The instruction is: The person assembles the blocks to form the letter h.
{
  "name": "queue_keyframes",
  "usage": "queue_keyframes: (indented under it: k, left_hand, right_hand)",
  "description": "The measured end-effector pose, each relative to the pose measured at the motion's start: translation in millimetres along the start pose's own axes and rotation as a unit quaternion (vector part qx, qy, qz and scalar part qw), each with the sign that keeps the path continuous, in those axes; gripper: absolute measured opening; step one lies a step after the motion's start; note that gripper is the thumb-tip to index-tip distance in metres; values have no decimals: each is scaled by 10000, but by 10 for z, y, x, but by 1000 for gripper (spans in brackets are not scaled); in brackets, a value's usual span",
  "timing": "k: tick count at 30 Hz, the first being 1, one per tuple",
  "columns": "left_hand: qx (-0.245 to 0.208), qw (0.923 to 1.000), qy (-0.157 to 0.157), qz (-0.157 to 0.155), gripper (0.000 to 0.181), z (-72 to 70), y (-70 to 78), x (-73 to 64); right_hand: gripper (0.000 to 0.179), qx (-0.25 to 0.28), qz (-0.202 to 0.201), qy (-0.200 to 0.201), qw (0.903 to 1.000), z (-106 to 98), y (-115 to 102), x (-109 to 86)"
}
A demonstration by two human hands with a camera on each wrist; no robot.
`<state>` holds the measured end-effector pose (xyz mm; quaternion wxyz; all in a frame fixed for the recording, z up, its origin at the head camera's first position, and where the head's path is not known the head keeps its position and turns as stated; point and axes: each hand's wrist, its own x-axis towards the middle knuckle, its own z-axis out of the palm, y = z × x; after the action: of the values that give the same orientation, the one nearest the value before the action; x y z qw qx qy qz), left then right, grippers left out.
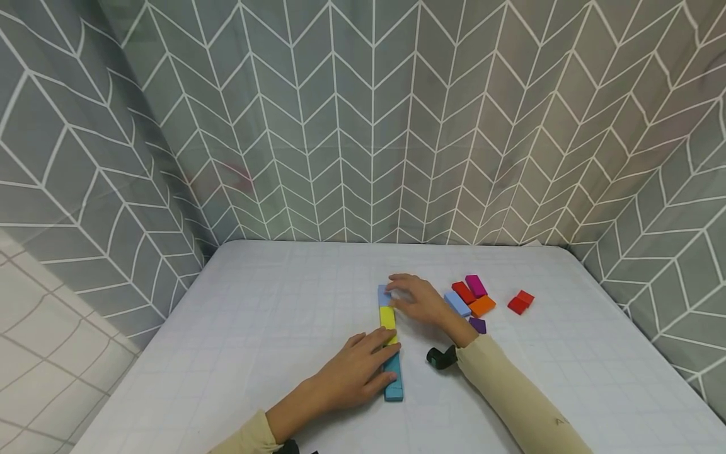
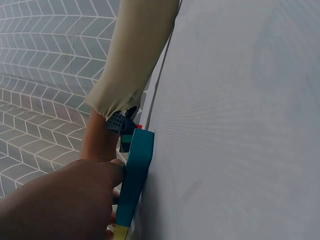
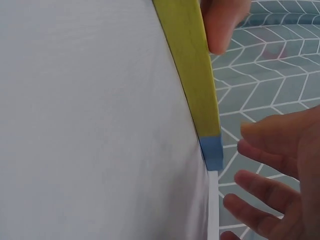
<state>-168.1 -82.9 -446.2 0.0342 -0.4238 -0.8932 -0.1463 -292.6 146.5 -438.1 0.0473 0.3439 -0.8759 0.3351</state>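
Note:
A straight row of flat blocks lies on the white-covered table: a light blue block at the far end, yellow in the middle, teal nearest. Across the yellow and teal blocks rests the left hand, its spread fingers on top and partly covering them. In the left wrist view its thumb touches the side of the teal block. The right hand hovers beside the light blue block. Its fingers are loosely bent and apart from that block in the right wrist view, with nothing held.
Right of the right hand lie a light blue block, red block, magenta block, orange block and purple block. Small red pieces lie farther right. A patterned curtain hangs behind the table.

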Motion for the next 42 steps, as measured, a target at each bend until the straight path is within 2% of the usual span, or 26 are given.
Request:
queue_keyframes:
  k: [3,14,22,36,42]
  left_hand:
    - [-16,10000,22,18,53,7,-1,6]
    - [97,9999,5,46,55,38,-8,37]
    - [102,9999,-13,45,54,10,6,36]
    - [131,9999,-20,39,54,19,4,7]
    - [-16,9997,-202,-111,56,9,12,8]
  right_hand:
    - [29,-33,0,186,9998,-36,11,-48]
    - [30,-171,135,381,9990,-233,53,-220]
    - [33,-210,182,452,9986,-353,123,-416]
    - [37,-359,293,471,9978,-505,206,-617]
    - [40,-489,431,375,9972,-594,252,-704]
